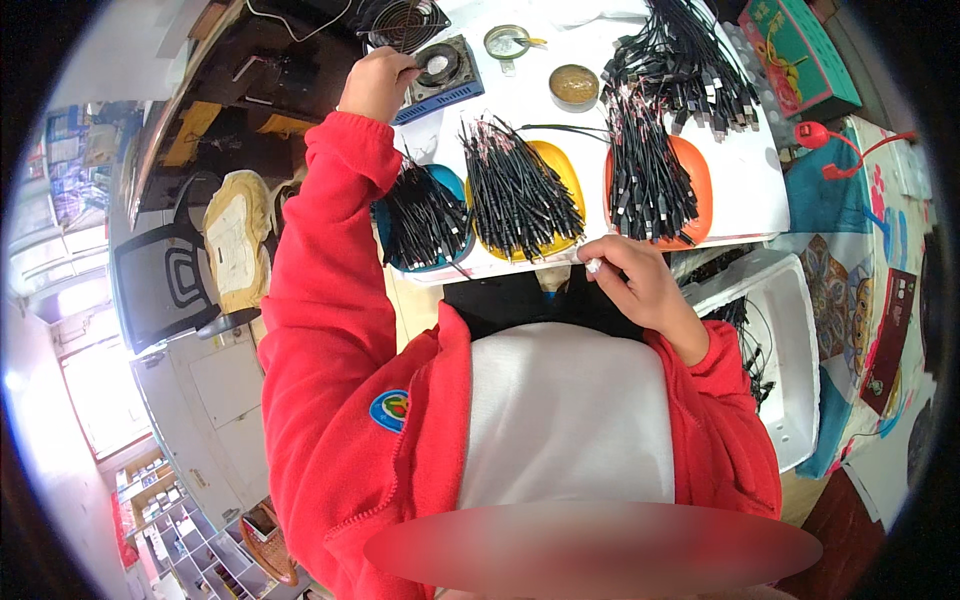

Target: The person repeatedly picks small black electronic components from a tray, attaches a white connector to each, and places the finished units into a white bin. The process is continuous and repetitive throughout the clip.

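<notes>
At the far left of the white table, my left hand [378,86] is closed, its fingertips at the side of a small blue-and-grey box [438,78] with a round metal pot in its top. Whatever those fingers hold is too small to make out. My right hand [640,284] is by the table's front edge, thumb and fingers pinched on a small white piece [594,266]. Bundles of black cables lie across a blue tray [456,182], a yellow tray [571,182] and an orange tray [697,165] between my hands.
Behind the trays stand a round tin [574,88] of brownish stuff and a small open dish [507,42]. More black cables [690,60] heap at the back right. A black fan [405,25] is behind the box; a white foam box [795,370] stands at my right.
</notes>
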`<state>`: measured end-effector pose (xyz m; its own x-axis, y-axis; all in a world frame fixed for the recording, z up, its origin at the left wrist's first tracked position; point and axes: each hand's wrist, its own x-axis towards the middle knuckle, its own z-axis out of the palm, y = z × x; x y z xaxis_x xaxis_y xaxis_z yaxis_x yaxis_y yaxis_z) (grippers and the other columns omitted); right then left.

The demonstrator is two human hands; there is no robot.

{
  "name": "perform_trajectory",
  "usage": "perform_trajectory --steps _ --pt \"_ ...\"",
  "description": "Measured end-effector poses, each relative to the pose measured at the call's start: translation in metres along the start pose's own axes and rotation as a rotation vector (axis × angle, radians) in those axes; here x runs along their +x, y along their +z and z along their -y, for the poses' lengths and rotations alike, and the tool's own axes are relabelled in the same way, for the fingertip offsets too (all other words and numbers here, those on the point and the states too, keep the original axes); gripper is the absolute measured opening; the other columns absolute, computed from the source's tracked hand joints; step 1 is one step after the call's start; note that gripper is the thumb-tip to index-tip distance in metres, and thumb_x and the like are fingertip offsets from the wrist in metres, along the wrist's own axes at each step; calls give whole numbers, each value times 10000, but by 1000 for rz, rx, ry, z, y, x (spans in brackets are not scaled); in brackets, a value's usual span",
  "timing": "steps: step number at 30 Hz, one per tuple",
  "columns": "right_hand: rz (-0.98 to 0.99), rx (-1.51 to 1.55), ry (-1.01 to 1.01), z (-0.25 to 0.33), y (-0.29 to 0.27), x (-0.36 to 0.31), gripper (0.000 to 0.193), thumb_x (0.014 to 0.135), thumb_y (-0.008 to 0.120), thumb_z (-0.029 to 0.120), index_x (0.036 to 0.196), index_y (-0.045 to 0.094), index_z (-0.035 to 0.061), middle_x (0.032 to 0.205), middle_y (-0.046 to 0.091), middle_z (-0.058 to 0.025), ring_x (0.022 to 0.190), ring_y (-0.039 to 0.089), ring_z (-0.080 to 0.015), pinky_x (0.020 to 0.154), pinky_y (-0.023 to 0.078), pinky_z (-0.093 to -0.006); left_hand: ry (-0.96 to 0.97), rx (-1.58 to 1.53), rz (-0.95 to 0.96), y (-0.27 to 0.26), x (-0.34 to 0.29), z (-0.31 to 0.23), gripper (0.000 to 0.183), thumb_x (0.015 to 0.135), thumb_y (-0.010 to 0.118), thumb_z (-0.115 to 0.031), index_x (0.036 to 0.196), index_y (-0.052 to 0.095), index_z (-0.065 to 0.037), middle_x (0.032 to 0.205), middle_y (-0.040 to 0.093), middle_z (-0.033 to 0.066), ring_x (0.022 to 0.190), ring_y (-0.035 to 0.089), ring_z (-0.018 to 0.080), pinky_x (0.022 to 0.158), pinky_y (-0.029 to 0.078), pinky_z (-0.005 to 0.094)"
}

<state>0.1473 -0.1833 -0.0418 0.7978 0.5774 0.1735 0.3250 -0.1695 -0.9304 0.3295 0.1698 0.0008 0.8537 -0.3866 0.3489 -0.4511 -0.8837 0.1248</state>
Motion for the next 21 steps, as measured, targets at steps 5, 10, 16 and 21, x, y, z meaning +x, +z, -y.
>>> perform_trajectory --steps 5,10,16,21 --pt "22 24 13 0 3 2 173 834 539 4 1004 567 30 917 633 -135 798 620 -314 708 482 -364 -7 59 59 17 -1 21 119 769 672 -95 865 690 -28 825 625 137 775 619 327 700 500 385" --pt "12 -30 15 -4 4 5 177 825 547 5 999 571 24 927 634 -142 798 614 -333 704 484 -381 -18 128 108 28 11 24 128 770 665 -111 868 692 -34 829 618 142 788 615 332 712 497 393" --pt "0 -6 42 -7 5 7 177 822 552 4 996 574 30 928 636 -142 802 611 -337 710 487 -392 -19 208 226 32 22 26 121 789 636 -112 866 685 -33 848 615 144 813 612 352 735 496 422" --pt "10 -39 24 -8 5 9 178 820 552 0 993 567 35 927 637 -140 800 610 -338 704 486 -394 16 243 239 34 24 23 95 770 608 -62 825 679 -33 856 614 153 811 626 352 725 509 422"
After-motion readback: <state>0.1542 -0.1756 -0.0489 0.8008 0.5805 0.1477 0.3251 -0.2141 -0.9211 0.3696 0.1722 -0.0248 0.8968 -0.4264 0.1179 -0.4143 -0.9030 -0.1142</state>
